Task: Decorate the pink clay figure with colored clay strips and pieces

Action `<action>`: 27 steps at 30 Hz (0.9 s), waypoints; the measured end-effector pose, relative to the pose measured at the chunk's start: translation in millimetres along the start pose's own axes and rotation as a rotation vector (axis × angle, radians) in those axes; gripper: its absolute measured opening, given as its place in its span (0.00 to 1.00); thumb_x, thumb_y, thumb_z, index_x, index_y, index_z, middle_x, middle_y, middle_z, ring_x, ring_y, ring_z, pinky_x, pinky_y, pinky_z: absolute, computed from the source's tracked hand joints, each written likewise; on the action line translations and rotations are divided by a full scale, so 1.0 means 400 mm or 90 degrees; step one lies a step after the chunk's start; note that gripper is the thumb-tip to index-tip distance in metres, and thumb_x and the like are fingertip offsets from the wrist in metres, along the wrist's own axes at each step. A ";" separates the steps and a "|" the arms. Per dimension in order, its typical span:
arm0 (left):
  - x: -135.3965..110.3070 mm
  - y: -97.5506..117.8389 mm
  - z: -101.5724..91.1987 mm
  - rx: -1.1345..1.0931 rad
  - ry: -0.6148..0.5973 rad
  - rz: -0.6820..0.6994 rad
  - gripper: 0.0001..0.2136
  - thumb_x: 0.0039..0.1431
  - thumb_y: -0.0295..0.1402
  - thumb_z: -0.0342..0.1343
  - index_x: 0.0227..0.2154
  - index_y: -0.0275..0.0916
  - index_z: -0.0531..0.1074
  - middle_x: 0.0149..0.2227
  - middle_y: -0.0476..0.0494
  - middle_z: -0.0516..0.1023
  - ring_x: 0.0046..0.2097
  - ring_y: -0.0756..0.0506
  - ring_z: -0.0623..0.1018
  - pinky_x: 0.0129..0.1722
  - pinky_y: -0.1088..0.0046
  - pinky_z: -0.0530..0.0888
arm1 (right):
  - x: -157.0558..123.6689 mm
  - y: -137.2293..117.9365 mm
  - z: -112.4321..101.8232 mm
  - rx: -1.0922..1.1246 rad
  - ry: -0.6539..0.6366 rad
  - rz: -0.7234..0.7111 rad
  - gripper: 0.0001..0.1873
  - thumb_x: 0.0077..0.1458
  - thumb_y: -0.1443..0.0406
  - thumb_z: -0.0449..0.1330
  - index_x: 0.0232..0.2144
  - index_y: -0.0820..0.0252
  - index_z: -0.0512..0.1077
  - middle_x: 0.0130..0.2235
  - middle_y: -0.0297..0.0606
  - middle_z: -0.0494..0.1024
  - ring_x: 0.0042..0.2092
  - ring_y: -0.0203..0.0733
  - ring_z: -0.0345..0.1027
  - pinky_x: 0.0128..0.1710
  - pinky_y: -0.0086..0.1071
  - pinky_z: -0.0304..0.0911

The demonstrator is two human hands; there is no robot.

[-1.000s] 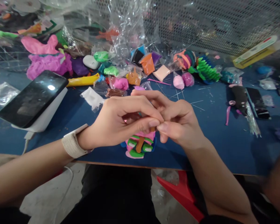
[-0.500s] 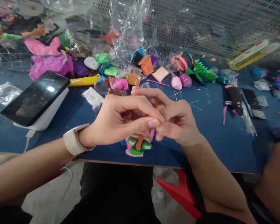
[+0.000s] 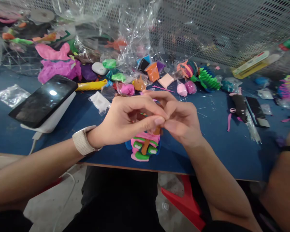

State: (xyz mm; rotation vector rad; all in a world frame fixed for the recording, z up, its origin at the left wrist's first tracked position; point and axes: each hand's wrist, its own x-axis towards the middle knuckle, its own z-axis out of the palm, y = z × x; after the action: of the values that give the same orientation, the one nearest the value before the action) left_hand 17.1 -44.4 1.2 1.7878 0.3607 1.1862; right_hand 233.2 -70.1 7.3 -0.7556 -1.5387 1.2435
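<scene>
My left hand (image 3: 125,124) and my right hand (image 3: 181,122) meet fingertip to fingertip above the near edge of the blue table (image 3: 222,151). Both are closed in a pinch on a small brown piece of clay (image 3: 157,130) that shows just below the thumbs. Directly under the hands lies a flat clay figure (image 3: 145,146) in pink, green, blue and brown. A pale strap (image 3: 83,140) wraps my left wrist.
A dark phone (image 3: 44,99) leans on a white stand at the left. Bags and lumps of coloured clay (image 3: 149,72) crowd the back, with a yellow tool (image 3: 90,85). A black clay figure (image 3: 239,104) lies at the right. Another person's arm (image 3: 285,174) enters at the right edge.
My hands stay joined in the same pinch and have lifted slightly; a brown bit now shows below the thumbs. The view has shifted a little to the left.
</scene>
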 end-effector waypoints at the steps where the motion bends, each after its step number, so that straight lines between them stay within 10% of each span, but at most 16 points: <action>1: 0.004 -0.004 -0.004 0.002 0.016 0.009 0.11 0.78 0.44 0.67 0.44 0.42 0.84 0.35 0.46 0.87 0.30 0.51 0.84 0.29 0.75 0.81 | 0.001 0.000 -0.002 0.000 0.023 -0.008 0.14 0.53 0.54 0.82 0.26 0.47 0.81 0.64 0.35 0.86 0.73 0.60 0.75 0.76 0.56 0.68; 9: 0.053 -0.034 -0.077 0.181 0.056 0.042 0.11 0.61 0.24 0.54 0.23 0.39 0.72 0.24 0.49 0.73 0.28 0.50 0.72 0.30 0.70 0.69 | 0.031 0.058 -0.060 -0.038 0.104 -0.210 0.22 0.56 0.50 0.75 0.20 0.50 0.73 0.47 0.40 0.86 0.63 0.61 0.79 0.71 0.60 0.71; 18: 0.045 -0.089 -0.109 0.474 -0.097 0.048 0.14 0.59 0.27 0.52 0.21 0.43 0.55 0.22 0.48 0.64 0.27 0.47 0.62 0.32 0.64 0.58 | 0.035 0.092 -0.092 -0.292 0.142 -0.148 0.11 0.67 0.51 0.71 0.38 0.50 0.83 0.34 0.33 0.84 0.37 0.44 0.80 0.45 0.42 0.77; 27: 0.029 -0.107 -0.107 0.505 -0.119 -0.042 0.10 0.65 0.28 0.48 0.26 0.42 0.66 0.29 0.45 0.74 0.32 0.45 0.70 0.37 0.65 0.63 | 0.042 0.092 -0.084 -0.472 -0.143 -0.056 0.31 0.73 0.35 0.62 0.51 0.52 0.85 0.54 0.45 0.90 0.59 0.58 0.80 0.64 0.57 0.72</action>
State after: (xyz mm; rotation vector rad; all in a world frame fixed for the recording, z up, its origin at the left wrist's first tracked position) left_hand -3.0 8.7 -23.0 2.5120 0.8568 0.8646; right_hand 255.3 -33.3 -22.8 -1.0154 -2.2319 0.6865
